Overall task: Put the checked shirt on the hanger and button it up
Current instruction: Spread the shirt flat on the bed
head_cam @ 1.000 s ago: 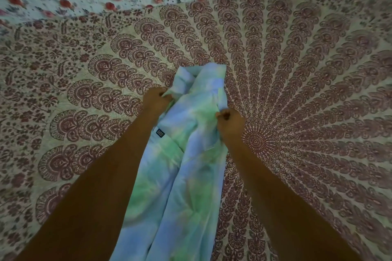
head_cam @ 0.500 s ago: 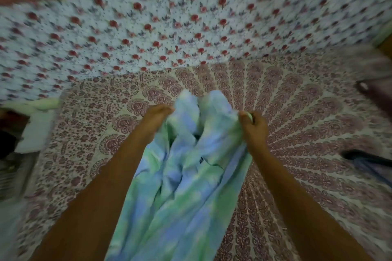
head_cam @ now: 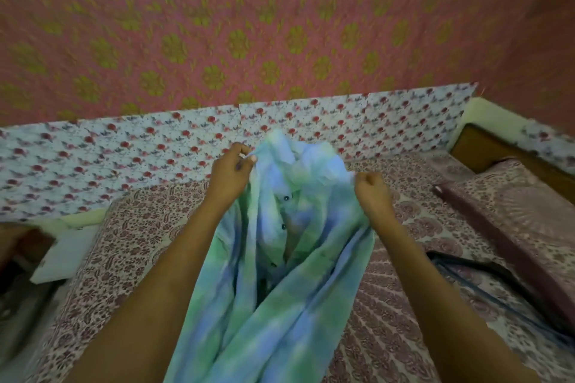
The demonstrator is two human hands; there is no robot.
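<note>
I hold a blue and green checked shirt (head_cam: pixel 280 283) up in front of me over the bed. My left hand (head_cam: pixel 231 172) pinches its upper left edge near the collar. My right hand (head_cam: pixel 371 193) is closed on its upper right edge. The shirt hangs open between my hands, with a row of dark buttons (head_cam: pixel 283 227) showing down its middle. Its lower part drops out of view at the bottom. A dark hanger (head_cam: pixel 466 267) lies on the bed to the right, partly hidden behind my right forearm.
The bed has a maroon patterned bedspread (head_cam: pixel 130 252). A white floral panel (head_cam: pixel 124 158) runs along the far side under a pink wall (head_cam: pixel 280 25). A pillow (head_cam: pixel 522 211) lies at the right. A white board (head_cam: pixel 62 255) sits at the left edge.
My hands have lifted the shirt higher and spread apart, opening it so the buttons show. My view has tilted up to take in the wall.
</note>
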